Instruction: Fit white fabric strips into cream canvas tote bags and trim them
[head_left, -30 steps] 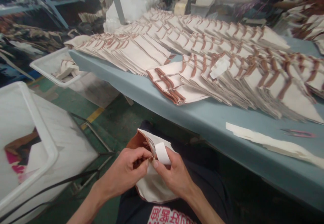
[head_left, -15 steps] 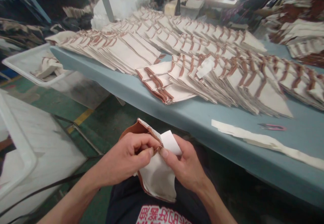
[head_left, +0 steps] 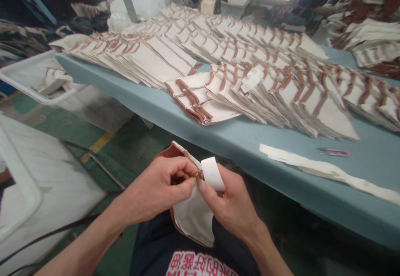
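Over my lap I hold a cream canvas pouch (head_left: 190, 217) with brown trim. My left hand (head_left: 159, 188) pinches its top edge, fingers closed. My right hand (head_left: 233, 205) pinches the same edge from the right and also holds a white label (head_left: 213, 172) that curls up above the thumb. The two thumbs almost touch at the pouch's brown rim.
A blue-grey table (head_left: 237, 142) ahead carries several long fanned rows of the same pouches (head_left: 237, 72). Small pink snips (head_left: 333, 152) and a cream fabric strip (head_left: 328, 172) lie at its near right. White plastic bins (head_left: 40, 184) stand on the green floor at my left.
The view has shifted left and slightly down. Both hands stay pinched on the pouch edge; the white label stands a little higher above my right thumb.
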